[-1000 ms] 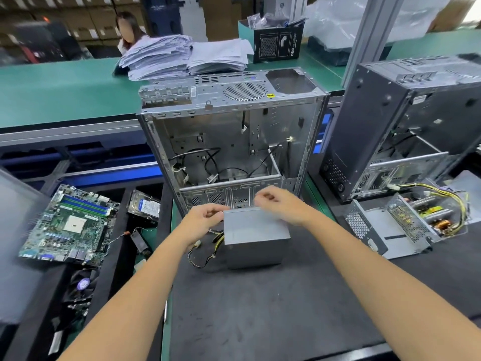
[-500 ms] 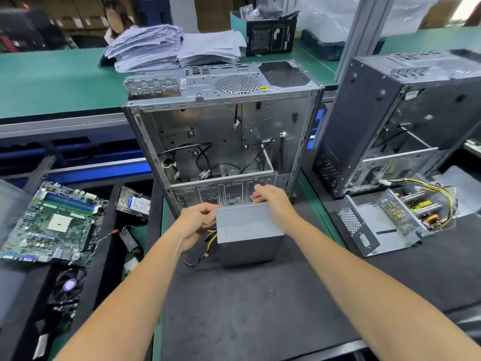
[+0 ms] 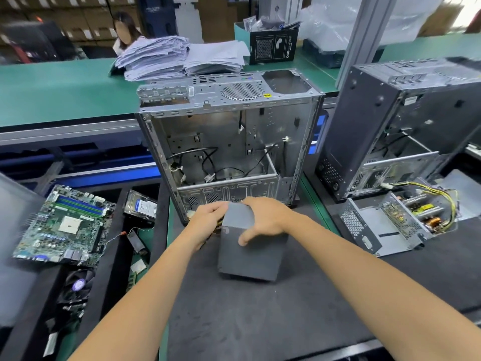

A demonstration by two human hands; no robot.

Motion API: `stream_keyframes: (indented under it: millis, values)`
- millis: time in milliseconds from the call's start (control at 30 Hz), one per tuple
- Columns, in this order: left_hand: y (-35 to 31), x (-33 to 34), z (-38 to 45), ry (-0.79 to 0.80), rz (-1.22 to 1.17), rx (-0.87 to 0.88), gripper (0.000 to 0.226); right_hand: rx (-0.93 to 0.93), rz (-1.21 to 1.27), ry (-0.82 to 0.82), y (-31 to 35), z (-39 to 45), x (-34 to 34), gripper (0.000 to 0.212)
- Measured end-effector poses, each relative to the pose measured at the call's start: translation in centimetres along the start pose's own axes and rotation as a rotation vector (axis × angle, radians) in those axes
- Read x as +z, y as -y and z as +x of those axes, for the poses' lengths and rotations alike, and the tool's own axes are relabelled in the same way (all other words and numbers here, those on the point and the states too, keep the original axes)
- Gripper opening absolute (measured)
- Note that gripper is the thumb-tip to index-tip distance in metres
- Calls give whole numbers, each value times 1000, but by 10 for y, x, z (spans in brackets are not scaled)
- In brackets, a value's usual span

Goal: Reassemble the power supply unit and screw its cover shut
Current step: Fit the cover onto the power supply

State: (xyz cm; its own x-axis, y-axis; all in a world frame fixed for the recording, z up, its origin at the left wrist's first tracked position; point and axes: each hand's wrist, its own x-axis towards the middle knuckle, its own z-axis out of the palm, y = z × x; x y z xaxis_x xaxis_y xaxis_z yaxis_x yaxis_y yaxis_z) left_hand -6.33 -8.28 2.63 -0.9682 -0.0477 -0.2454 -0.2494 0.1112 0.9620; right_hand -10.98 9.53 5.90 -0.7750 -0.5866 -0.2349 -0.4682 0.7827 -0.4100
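Left edge of bench: bare motherboard (image 3: 63,225) and a hard drive (image 3: 141,207), neither in use. Centre, on the black mat (image 3: 247,321) just in front of the open silver case (image 3: 226,142): the grey power supply unit (image 3: 250,252) stands tipped on an edge, left hand (image 3: 208,217) curled on its far-left corner by the yellow cables, right hand (image 3: 265,220) clamped over the top, thumb on the near face. Judged step: turning the box to find the screw side; next needs cover seated flush and a screwdriver, none visible. Right: an opened supply (image 3: 390,225).

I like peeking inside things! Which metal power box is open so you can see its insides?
The opened power supply on the right; the grey power supply under both hands is closed.
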Motion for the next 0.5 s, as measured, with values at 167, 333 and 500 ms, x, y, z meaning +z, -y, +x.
stream_keyframes:
  millis: [167,333,500]
  values:
    - [-9,9,6,-3,343,48,39,187,625,133,-24,-4,8,55]
    - [-3,17,9,28,648,200,36,377,1017,124,-49,-8,45,63]
    - [13,13,8,-129,723,95,50,445,1164,131,-69,-16,67,65]
